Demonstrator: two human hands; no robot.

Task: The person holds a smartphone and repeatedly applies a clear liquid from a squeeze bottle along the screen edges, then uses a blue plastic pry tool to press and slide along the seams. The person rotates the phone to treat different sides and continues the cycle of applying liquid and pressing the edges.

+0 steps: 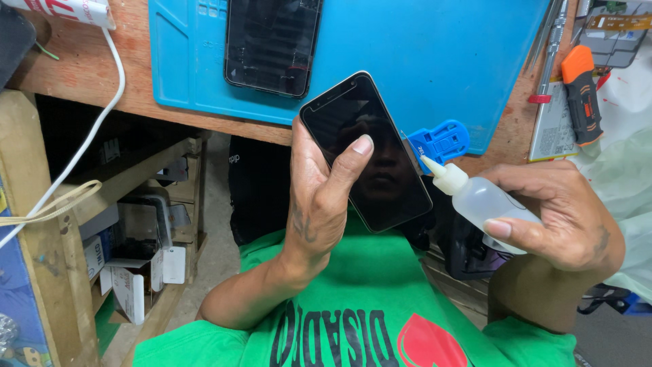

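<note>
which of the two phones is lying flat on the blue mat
The dark phone at the top of the blue mat lies flat, untouched. The other phone is held up in the left hand.

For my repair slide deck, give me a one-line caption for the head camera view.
Left hand holds a black phone while right hand aims a small squeeze bottle at its edge.

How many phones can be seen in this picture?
2. One phone is held up in the left hand. The other phone lies on the blue mat. Others may be hidden out of view.
</note>
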